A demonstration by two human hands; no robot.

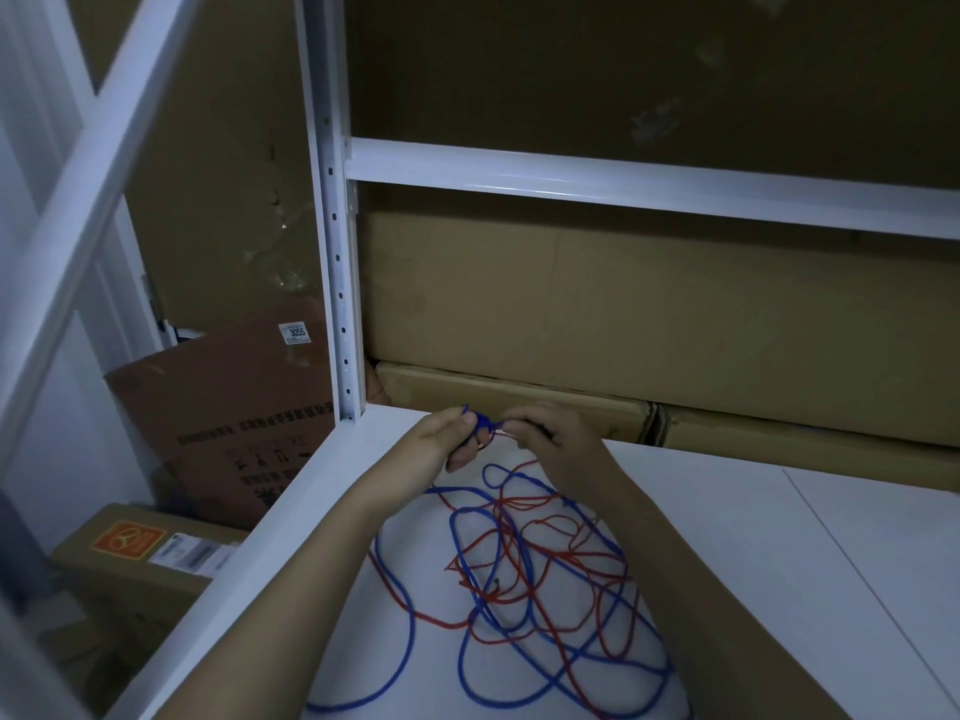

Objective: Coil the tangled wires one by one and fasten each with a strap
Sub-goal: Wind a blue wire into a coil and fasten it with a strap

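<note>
Starting the blue wire (470, 589)
Left hand (448, 432) pinches small blue loops; right hand (548, 433) pinches the strand beside them. Likely light, limp, snag-prone in the red wire (582, 553); grip near the end.

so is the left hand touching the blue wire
Touching. The head view shows the left hand with its fingers curled round a small loop of the blue wire, no gap between them, above the white shelf.
</note>
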